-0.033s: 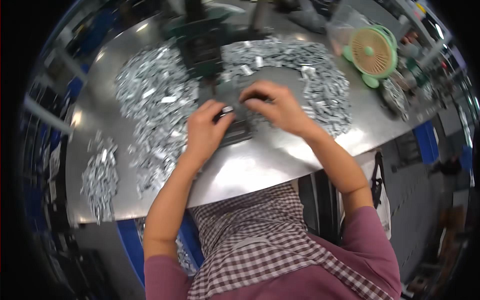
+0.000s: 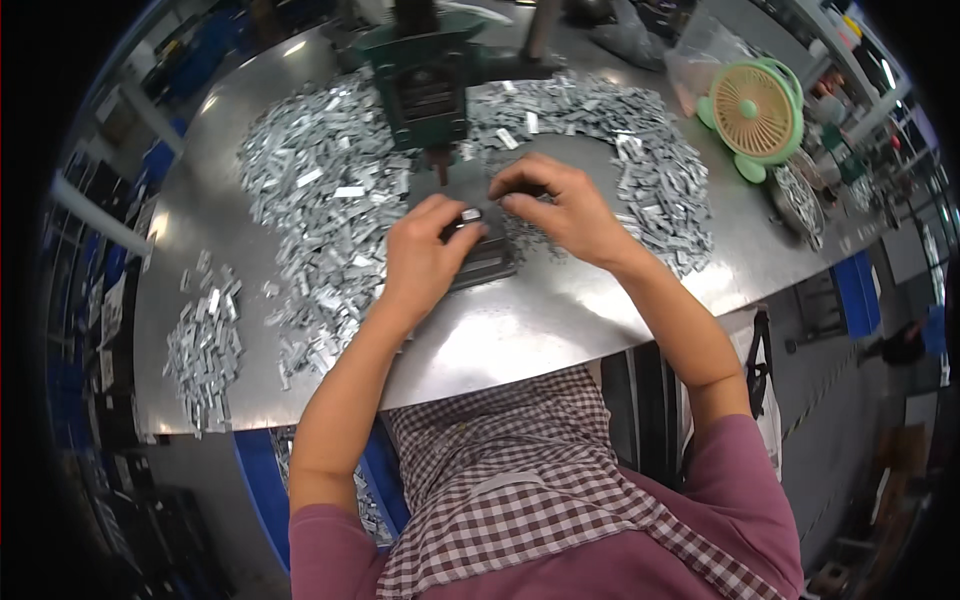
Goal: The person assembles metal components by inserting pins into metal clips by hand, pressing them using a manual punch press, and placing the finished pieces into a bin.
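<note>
Left hand (image 2: 425,255) curled, pinching small metal piece (image 2: 470,214) at fingertips, above dark block (image 2: 485,262) on steel table (image 2: 560,320). Right hand (image 2: 560,205) bent, fingertips just beside piece; grip unclear. Heaped metal clips (image 2: 320,190) left, green press (image 2: 430,85) behind, fan (image 2: 755,110) far right.

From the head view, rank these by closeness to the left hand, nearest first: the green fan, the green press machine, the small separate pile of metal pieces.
From the left hand:
1. Green press machine, straight ahead of it.
2. Small separate pile, at the table's left end.
3. Green fan, far right corner.
</note>
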The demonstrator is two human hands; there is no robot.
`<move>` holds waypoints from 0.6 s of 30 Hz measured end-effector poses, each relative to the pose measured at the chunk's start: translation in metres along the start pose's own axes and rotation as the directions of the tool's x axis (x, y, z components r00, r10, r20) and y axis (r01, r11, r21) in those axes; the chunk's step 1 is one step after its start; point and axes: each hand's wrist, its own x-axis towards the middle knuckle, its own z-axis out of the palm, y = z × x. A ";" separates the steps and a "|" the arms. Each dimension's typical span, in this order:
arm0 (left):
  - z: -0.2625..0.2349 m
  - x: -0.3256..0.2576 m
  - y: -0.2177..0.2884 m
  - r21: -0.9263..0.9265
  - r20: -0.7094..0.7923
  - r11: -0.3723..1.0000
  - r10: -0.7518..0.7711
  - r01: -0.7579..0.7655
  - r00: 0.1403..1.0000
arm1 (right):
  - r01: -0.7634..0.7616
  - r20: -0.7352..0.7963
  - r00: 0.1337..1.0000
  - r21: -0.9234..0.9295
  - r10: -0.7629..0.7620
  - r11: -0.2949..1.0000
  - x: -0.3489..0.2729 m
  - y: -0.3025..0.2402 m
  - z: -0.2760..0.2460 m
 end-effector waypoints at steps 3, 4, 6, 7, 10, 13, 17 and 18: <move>-0.005 -0.011 -0.012 0.005 -0.014 0.999 -0.047 0.047 0.999 | -0.026 0.063 0.998 0.070 0.021 0.997 0.010 -0.007 0.019; -0.006 -0.012 -0.013 0.014 -0.006 0.999 -0.035 0.036 0.999 | -0.037 0.082 0.996 0.056 0.032 0.998 0.010 -0.009 0.022; -0.007 -0.013 -0.012 0.021 -0.020 1.000 -0.019 0.019 1.000 | -0.042 0.085 0.996 0.056 0.038 0.998 0.011 -0.008 0.025; -0.006 -0.013 -0.011 0.029 -0.023 1.000 0.002 -0.001 1.000 | -0.054 0.077 0.996 0.059 0.049 0.997 0.010 -0.009 0.026; -0.006 -0.013 -0.008 0.008 -0.024 1.000 0.004 -0.004 1.000 | -0.053 0.078 0.996 0.003 0.052 0.999 0.009 -0.013 0.025; -0.006 -0.013 -0.008 0.011 -0.004 1.000 -0.007 0.007 1.000 | -0.062 0.080 0.995 -0.051 0.066 0.997 0.009 -0.018 0.024; -0.009 -0.015 -0.007 0.025 0.014 0.999 -0.043 0.043 0.999 | 0.012 0.120 0.993 -0.104 0.001 0.995 0.012 -0.018 0.022; -0.011 -0.015 -0.008 0.014 0.011 0.998 -0.058 0.058 0.998 | 0.046 0.167 0.986 -0.135 -0.023 0.990 0.014 -0.017 0.023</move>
